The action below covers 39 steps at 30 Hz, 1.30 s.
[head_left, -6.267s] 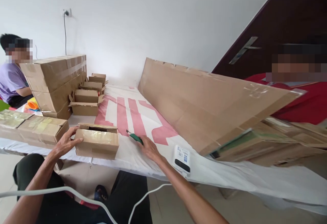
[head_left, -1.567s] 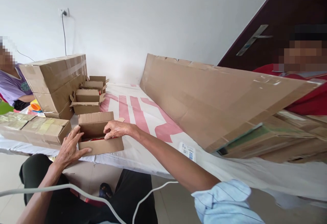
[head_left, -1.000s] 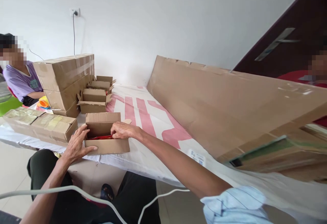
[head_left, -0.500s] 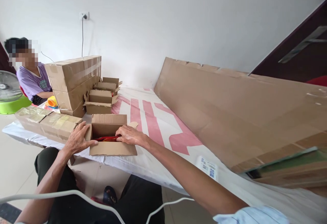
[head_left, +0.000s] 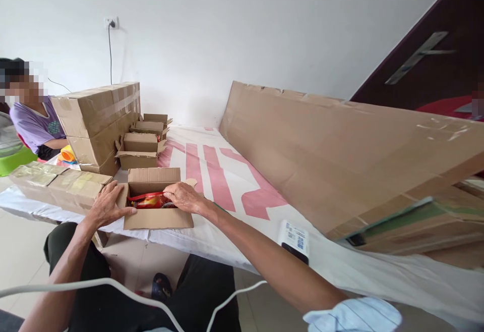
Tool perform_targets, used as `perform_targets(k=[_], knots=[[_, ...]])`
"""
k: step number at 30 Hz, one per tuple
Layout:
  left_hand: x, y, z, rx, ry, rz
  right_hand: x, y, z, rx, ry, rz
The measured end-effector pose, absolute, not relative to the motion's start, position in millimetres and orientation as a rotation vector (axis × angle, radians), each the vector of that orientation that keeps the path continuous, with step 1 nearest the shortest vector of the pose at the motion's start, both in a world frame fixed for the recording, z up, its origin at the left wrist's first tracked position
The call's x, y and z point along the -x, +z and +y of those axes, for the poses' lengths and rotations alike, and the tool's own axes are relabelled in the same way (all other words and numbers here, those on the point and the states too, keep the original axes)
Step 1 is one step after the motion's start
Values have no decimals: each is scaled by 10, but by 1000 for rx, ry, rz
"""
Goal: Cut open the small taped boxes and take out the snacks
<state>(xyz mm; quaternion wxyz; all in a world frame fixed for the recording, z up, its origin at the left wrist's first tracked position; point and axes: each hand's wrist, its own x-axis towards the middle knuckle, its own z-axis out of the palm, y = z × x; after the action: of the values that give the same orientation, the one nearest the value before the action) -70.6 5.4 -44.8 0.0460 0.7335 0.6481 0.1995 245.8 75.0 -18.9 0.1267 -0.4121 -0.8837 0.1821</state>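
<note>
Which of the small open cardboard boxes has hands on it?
The nearest open box, at the table edge: left hand on its left side, right hand inside. The open boxes behind sit untouched.

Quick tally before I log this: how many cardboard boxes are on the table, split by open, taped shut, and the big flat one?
Open small boxes: 4, the nearest between the left hand and right hand
Taped small boxes: 2
Large stacked taped cartons: 2
Long flat carton: 1
Total: 9
</note>
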Motion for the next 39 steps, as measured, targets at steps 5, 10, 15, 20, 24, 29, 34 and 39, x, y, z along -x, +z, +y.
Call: perform_targets(k=[5,10,15,20,24,29,34,39], knots=[[759,-441,99,-2257,615,1948,-2513,-130,829,1115,659,-2397],[715,-393,84,-2224,562,1983,-2634,59,879,986,798,-2209],[696,-326,100,-2213,602,1950,-2787,301,920,835,904,-2093],[660,-188,148,-2168,880,1816,-2864,452,944,870,951,-2007],[553,15,182,-2012,1127,1727,-2862,512,957,834,926,-1997],[415,288,233,-1815,1187,1530,-2848,560,983,819,962,-1985],[276,404,291,-1616,1208,1274,-2844,507,1050,834,1021,-1873],[191,368,368,-1444,1288,1125,-2843,362,1113,855,1037,-1751]])
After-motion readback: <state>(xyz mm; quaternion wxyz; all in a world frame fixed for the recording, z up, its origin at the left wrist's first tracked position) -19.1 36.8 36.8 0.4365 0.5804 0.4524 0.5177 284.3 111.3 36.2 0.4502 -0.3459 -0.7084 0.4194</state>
